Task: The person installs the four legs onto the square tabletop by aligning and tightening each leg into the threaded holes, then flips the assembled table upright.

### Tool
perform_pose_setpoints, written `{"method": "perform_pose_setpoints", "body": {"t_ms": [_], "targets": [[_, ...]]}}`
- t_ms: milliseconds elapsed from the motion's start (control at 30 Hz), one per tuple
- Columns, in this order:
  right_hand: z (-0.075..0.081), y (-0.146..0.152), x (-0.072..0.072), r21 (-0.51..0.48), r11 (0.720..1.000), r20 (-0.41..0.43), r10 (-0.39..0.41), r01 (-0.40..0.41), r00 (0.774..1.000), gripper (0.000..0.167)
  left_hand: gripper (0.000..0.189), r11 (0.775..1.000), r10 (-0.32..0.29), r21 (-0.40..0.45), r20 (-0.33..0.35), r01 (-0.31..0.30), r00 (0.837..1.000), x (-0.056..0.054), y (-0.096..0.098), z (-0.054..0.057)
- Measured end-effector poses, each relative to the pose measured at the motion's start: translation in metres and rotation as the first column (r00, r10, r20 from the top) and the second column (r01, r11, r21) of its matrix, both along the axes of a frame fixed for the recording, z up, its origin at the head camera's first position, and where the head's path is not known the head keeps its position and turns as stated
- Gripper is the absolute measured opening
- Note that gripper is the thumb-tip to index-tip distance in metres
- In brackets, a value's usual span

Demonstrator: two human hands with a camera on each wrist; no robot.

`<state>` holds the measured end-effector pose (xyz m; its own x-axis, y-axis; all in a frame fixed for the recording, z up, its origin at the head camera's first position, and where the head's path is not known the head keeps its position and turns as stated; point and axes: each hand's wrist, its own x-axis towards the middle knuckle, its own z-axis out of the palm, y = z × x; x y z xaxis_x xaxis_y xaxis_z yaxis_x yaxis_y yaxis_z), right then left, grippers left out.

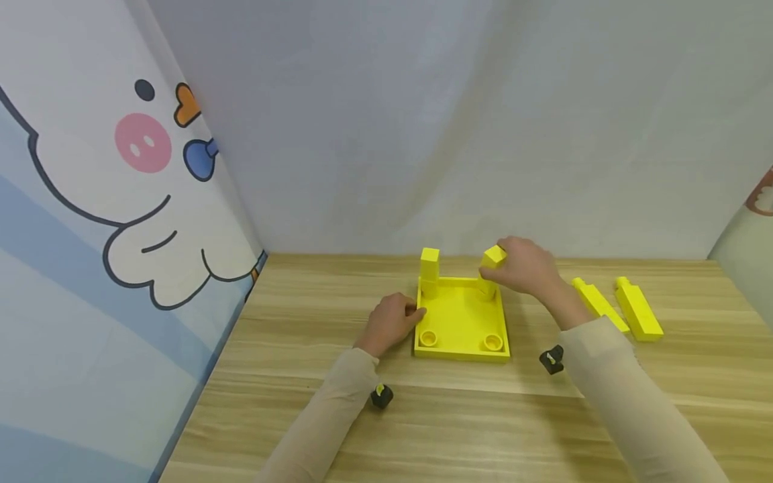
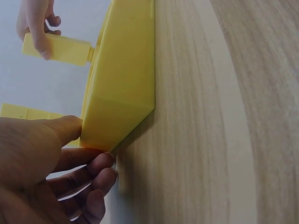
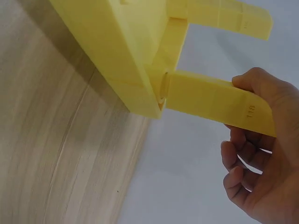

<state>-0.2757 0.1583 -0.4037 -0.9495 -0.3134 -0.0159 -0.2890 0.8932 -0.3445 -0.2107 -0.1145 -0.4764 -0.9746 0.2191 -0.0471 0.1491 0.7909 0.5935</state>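
A square yellow tray-like base [image 1: 461, 315] with raised edges lies on the wooden table, round sockets in its two near corners. One yellow block leg [image 1: 430, 265] stands upright in its far left corner. At the far right corner my right hand [image 1: 525, 267] pinches a second yellow leg [image 3: 215, 100], marked "118", between thumb and fingers; it tilts slightly, its end at the socket. My left hand [image 1: 391, 320] grips the left edge of the base, thumb over the rim and fingers against the outer side, as the left wrist view shows [image 2: 60, 158].
Two more yellow legs [image 1: 639, 310] with round pegs lie on the table to the right, one partly behind my right forearm. Small black objects [image 1: 551, 360] show beside both wrists. A pale curtain [image 1: 471, 134] hangs behind the table, a cartoon-print cloth [image 1: 145, 268] at the left.
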Motion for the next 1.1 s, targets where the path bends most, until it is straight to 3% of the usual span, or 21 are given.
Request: {"method": "perform_pose_setpoints", "body": {"t_ms": [200, 567, 867, 1100], "targets": [[0.002, 0.001, 0.003, 0.059, 0.998, -0.018, -0.009, 0.01, 1.0, 0.075, 0.045, 1.0, 0.001, -0.004, -0.003, -0.001, 1.0, -0.001, 0.001, -0.001], [0.015, 0.016, 0.012, -0.006, 0.997, -0.022, 0.076, -0.076, 0.997, 0.068, 0.044, 1.0, 0.004, -0.004, -0.008, -0.004, 1.0, -0.002, 0.002, -0.004], [0.02, 0.025, 0.013, -0.033, 0.981, -0.085, 0.186, -0.189, 0.979, 0.047, 0.045, 1.0, 0.002, 0.004, -0.022, -0.002, 1.0, -0.002, 0.001, -0.004], [0.02, 0.021, 0.014, -0.044, 0.984, -0.13, 0.166, -0.173, 0.978, 0.034, 0.046, 1.0, 0.002, 0.003, -0.021, -0.001, 1.0, -0.002, 0.001, -0.004]]}}
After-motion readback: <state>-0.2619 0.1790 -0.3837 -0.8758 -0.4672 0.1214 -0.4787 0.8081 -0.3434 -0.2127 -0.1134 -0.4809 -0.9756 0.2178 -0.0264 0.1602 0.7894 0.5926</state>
